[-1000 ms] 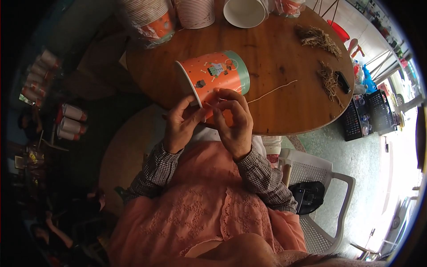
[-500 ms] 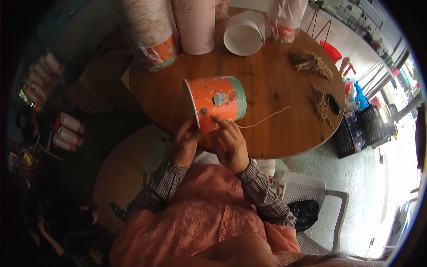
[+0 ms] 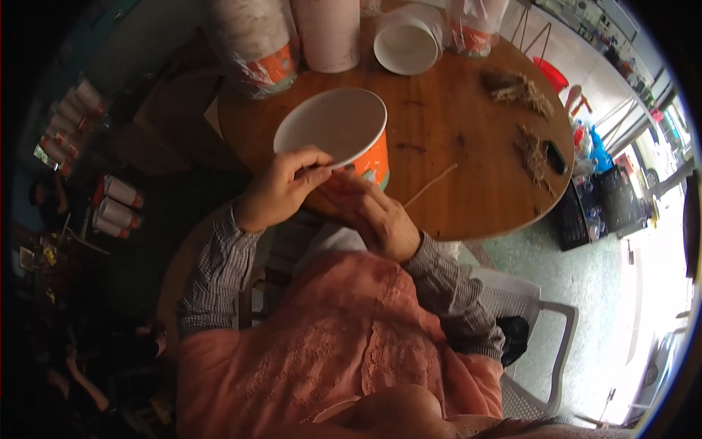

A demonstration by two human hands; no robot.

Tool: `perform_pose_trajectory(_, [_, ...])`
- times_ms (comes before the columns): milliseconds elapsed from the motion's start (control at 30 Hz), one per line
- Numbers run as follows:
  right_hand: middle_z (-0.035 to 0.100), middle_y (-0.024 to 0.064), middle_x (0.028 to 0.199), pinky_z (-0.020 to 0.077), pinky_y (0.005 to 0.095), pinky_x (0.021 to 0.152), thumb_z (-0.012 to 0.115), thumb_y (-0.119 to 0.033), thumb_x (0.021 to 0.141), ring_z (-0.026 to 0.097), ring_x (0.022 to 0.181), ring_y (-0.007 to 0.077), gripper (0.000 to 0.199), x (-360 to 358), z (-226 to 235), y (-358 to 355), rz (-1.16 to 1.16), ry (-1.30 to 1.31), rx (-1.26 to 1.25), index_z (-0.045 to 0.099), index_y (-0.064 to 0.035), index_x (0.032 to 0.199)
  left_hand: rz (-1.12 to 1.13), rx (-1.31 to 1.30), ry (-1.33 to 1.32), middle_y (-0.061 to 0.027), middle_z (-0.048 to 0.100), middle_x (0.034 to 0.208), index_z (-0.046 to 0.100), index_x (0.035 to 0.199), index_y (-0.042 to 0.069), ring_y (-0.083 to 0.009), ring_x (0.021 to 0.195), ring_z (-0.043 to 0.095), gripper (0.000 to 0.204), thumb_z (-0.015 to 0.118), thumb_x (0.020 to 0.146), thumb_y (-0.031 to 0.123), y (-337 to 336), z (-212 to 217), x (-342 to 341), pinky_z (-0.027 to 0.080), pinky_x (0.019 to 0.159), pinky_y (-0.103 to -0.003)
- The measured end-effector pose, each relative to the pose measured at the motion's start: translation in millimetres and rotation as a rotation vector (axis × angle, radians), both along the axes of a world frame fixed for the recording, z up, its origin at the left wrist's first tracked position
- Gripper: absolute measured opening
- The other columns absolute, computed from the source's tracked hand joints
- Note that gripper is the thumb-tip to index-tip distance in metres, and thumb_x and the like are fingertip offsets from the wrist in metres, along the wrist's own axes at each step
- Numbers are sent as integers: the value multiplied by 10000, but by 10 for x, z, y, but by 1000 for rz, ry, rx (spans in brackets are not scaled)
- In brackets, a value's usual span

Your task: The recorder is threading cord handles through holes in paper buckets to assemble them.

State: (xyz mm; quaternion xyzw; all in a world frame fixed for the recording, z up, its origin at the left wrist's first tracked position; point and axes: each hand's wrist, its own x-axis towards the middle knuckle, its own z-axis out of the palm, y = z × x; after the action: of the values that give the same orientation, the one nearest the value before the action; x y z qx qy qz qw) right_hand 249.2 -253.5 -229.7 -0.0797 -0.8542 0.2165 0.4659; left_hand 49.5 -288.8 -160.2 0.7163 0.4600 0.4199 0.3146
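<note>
A large paper tub [image 3: 333,124], orange outside with a green base and white inside, is tilted at the table's near edge with its mouth facing up toward me. My left hand [image 3: 285,184] pinches its near rim, the fingers on the inside. Just below that rim, my right hand [image 3: 376,218] has its fingers bent together against the tub's side. A thin tan string [image 3: 431,184] runs out from this hand across the wood; the part within the fingers is hidden.
Along the far side of the round wooden table [image 3: 468,212] stand wrapped stacks of tubs [image 3: 252,44] and a white tub [image 3: 404,47] on its side. Bundles of string [image 3: 518,91] and a dark phone-like object [image 3: 556,157] lie at right. A pale chair [image 3: 559,351] is beside me.
The tub has turned from lying sideways to mouth-up, showing its white inside. My left hand has moved onto the rim, and my right hand has slid lower on the side.
</note>
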Motion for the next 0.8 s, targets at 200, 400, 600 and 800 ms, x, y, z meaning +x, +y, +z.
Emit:
perform_pose_trajectory(200, [496,152,1271,501,396,872,593,-58,807,593,991,319,277,201,-313,27,-139,-137,124,563,-48,1082,11,-108,229,-113,657,849,650,948,-51,-157,750,626,147,616,873,70,170,-129,137,494,678,-277])
perform_pose_trajectory(400, [491,129,1293,465,411,936,609,-108,742,546,1089,285,312,278,-174,21,-262,-251,361,576,-72,1051,-3,-69,275,-124,665,893,653,992,-48,-181,802,641,167,613,879,69,181,-122,118,501,727,-285])
perform_pose_trajectory(600, [566,104,1119,478,399,857,641,-115,704,567,957,264,319,235,-193,57,-291,-286,352,591,-85,1017,-66,-137,322,-90,639,975,619,1041,-69,-138,904,605,186,570,914,58,219,-125,62,473,808,-254])
perform_pose_trajectory(800, [573,110,864,483,367,743,615,-36,778,587,804,275,167,247,-343,-35,-267,-116,18,558,-44,935,19,-58,301,-151,655,925,640,1014,-31,-233,819,642,170,591,893,78,202,-174,134,492,742,-308])
